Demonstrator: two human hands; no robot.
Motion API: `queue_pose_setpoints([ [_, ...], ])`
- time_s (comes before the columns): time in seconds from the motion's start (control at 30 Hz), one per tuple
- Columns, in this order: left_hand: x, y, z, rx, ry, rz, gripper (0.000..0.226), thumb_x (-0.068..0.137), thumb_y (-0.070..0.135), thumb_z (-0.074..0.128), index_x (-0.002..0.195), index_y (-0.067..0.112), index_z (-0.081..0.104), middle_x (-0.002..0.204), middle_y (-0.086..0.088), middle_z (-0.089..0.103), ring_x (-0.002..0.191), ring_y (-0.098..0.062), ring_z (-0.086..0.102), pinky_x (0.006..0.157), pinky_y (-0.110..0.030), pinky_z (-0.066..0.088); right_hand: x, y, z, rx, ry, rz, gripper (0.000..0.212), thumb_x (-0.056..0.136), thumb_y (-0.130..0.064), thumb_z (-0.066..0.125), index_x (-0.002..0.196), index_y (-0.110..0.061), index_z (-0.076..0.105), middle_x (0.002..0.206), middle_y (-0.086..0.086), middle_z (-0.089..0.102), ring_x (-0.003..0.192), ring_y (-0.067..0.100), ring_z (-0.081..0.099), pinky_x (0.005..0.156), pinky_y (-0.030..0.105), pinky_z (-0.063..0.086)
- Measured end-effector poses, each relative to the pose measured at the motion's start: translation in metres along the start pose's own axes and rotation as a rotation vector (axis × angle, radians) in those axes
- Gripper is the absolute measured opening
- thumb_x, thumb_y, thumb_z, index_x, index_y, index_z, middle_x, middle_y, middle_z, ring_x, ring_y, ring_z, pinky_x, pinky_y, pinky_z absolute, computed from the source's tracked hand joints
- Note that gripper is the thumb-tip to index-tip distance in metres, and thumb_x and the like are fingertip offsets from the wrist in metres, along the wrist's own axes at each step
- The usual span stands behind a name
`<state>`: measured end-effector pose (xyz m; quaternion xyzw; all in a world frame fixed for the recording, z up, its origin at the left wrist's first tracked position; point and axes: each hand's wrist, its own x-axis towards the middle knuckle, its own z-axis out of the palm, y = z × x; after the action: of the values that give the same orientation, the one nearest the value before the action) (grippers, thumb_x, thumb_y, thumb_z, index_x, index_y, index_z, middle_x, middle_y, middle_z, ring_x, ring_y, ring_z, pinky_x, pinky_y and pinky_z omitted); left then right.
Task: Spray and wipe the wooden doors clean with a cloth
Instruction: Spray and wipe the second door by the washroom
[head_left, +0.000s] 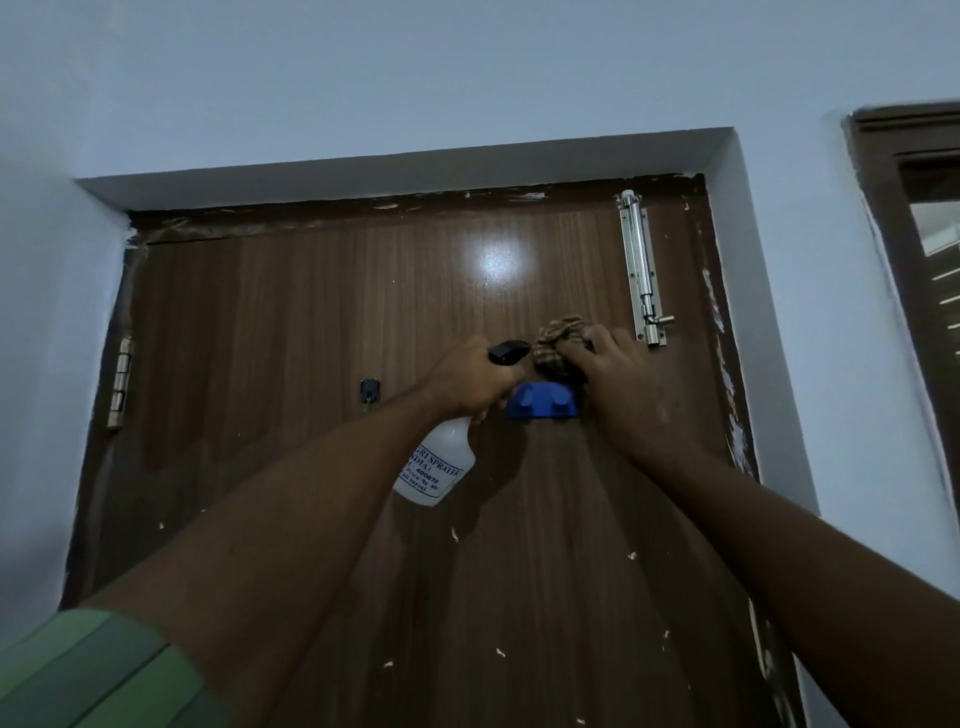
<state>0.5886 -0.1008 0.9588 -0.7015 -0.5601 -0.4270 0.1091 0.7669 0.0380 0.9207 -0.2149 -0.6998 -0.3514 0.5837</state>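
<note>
Pale blue wall (467, 67) surrounds a recessed doorway, viewed from below, looking up. Brown wooden door (291, 312) fills the recess; white paint flecks on its lower half and along the right edge.

Far left: green sleeve (88, 670) at the bottom corner. Metal hinge (120, 382) on the door's left edge. Small dark hook (370, 389) on the door face, left of the hands.

Centre: left hand (475, 376) is wrapped around the neck of a spray bottle (436, 462), fingers curled tight, black nozzle sticking out above the knuckles and pointing right. Bottle body is white, tilted, hanging down-left of the hand, printed label facing the camera. Just right of it, a blue plastic hook rack (543, 401) is fixed to the door, between the two hands.

Right of centre: right hand (621, 376) grips a bunched brownish cloth (561, 343), fingers curled into it, holding it against the door just above the rack. Bright light reflection on the door above the cloth.

Right: silver sliding bolt (640, 265) runs vertically near the door's top right corner. Far right: dark wooden window frame (888, 218), partly cut off.
</note>
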Motion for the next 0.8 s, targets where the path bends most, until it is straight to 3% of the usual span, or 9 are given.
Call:
queue_pose_setpoints([
  [0.1, -0.003, 0.001, 0.004, 0.011, -0.012, 0.014, 0.037, 0.107, 0.036, 0.059, 0.083, 0.009, 0.067, 0.067, -0.007, 0.066, 0.039, -0.009, 0.052, 0.042, -0.023, 0.043, -0.023, 0.005, 0.005, -0.061, -0.029, -0.067, 0.052, 0.081, -0.016, 0.075, 0.132, -0.015, 0.064, 0.122, 0.013, 0.059, 0.105, 0.032, 0.055, 0.076, 0.040, 0.051],
  [0.2, -0.005, 0.002, 0.008, 0.008, -0.015, 0.016, 0.031, 0.106, 0.031, 0.060, 0.085, 0.010, 0.067, 0.069, -0.007, 0.067, 0.041, -0.008, 0.053, 0.042, -0.022, 0.044, -0.015, 0.018, 0.001, -0.089, -0.052, -0.098, 0.052, 0.078, -0.017, 0.083, 0.127, -0.016, 0.065, 0.118, 0.014, 0.059, 0.099, 0.033, 0.056, 0.068, 0.038, 0.050],
  [0.33, -0.002, 0.014, 0.017, -0.007, -0.041, 0.023, 0.026, 0.104, 0.020, 0.060, 0.081, 0.010, 0.066, 0.070, -0.007, 0.067, 0.042, -0.005, 0.054, 0.044, -0.018, 0.043, -0.015, 0.018, 0.002, -0.063, -0.001, 0.062, 0.053, 0.079, -0.014, 0.081, 0.129, -0.014, 0.064, 0.116, 0.015, 0.057, 0.103, 0.033, 0.056, 0.066, 0.033, 0.044],
  [0.47, 0.005, 0.039, 0.031, -0.106, -0.037, 0.008, 0.028, 0.103, 0.021, 0.060, 0.079, 0.009, 0.067, 0.066, -0.006, 0.067, 0.044, -0.011, 0.054, 0.044, -0.023, 0.044, -0.038, 0.041, 0.001, -0.154, -0.018, 0.000, 0.057, 0.081, -0.016, 0.082, 0.133, -0.012, 0.060, 0.124, 0.022, 0.055, 0.106, 0.037, 0.055, 0.073, 0.044, 0.054],
  [0.6, 0.014, 0.063, 0.052, -0.159, -0.027, -0.020, 0.028, 0.102, 0.020, 0.060, 0.078, 0.006, 0.067, 0.067, -0.009, 0.067, 0.040, -0.012, 0.052, 0.041, -0.025, 0.042, -0.048, 0.073, -0.016, -0.193, -0.065, 0.019, 0.060, 0.082, -0.022, 0.082, 0.137, -0.015, 0.059, 0.130, 0.023, 0.054, 0.109, 0.039, 0.054, 0.082, 0.047, 0.054],
  [0.8, 0.016, 0.087, 0.082, -0.146, -0.041, -0.027, 0.029, 0.101, 0.019, 0.059, 0.082, 0.000, 0.070, 0.067, -0.012, 0.068, 0.038, -0.014, 0.051, 0.040, -0.024, 0.041, -0.067, 0.088, -0.038, -0.062, -0.058, 0.226, 0.057, 0.085, -0.008, 0.074, 0.138, -0.016, 0.058, 0.124, 0.018, 0.052, 0.104, 0.035, 0.052, 0.074, 0.043, 0.052],
])
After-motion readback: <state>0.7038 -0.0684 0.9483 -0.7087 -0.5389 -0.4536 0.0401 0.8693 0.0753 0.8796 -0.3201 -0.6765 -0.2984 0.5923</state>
